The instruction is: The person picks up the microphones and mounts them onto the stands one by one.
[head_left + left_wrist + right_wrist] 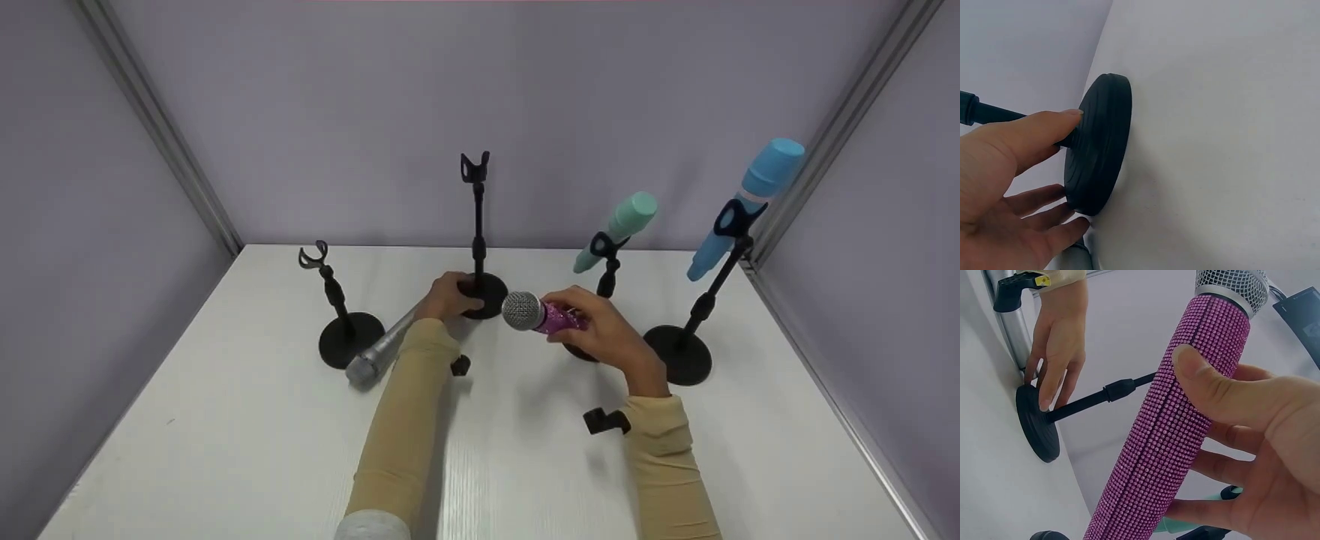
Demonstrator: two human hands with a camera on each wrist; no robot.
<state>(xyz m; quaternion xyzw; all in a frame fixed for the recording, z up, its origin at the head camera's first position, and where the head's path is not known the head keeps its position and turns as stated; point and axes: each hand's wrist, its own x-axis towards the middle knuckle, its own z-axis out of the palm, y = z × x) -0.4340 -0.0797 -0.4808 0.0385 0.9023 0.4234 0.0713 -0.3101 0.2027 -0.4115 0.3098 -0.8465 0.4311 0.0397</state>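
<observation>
My right hand [606, 336] grips a microphone covered in pink rhinestones [1168, 422], its silver mesh head pointing left in the head view. The thumb lies along the near side of the barrel and the fingers go behind it. At the table's back middle, my left hand [444, 298] holds the round base of a black microphone stand [491, 297]. In the left wrist view the thumb [1053, 125] is on top of the base beside the pole, with fingertips at the rim. That stand's clip [474, 169] is vacant.
A silver microphone [384, 352] lies on the white table [247, 420], partly under my left forearm. Left of it stands a short stand [346, 337] with a vacant clip. To the right, two stands carry a mint-green microphone [631, 216] and a blue one [766, 174]. Grey walls enclose the table.
</observation>
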